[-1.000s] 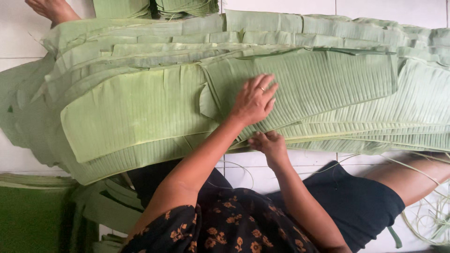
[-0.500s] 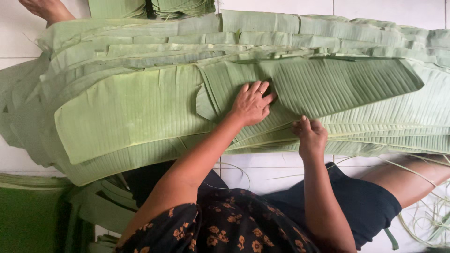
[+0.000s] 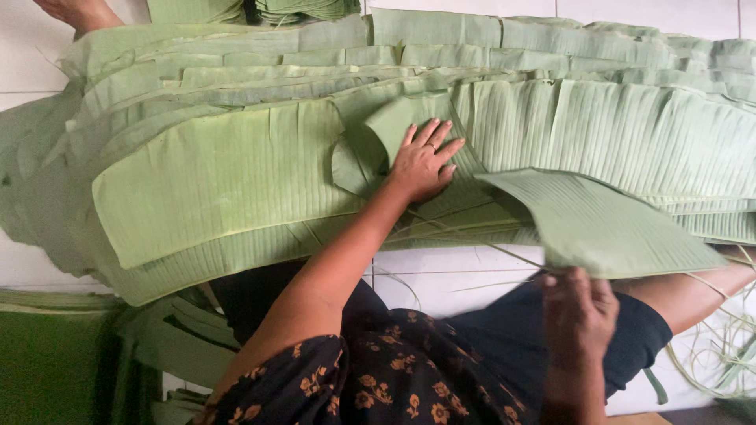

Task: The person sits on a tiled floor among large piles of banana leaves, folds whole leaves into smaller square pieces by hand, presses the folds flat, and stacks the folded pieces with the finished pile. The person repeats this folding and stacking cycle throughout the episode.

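Right hand: nearest the camera, blurred, fingers closed on the near edge of a lifted leaf strip, holding it tilted up off the pile.
Lifted leaf strip: one end raised over the lap, the other end meeting the stack near the left hand.
Left hand: fingers spread wide, palm flat, pressing down on the top of the banana leaf stack.
Progress: judging by the layers, one strip is coming away; many remain stacked.
Floor: white tiles, thin leaf ribs scattered at right.
Far edge: a bare foot beside folded leaves.
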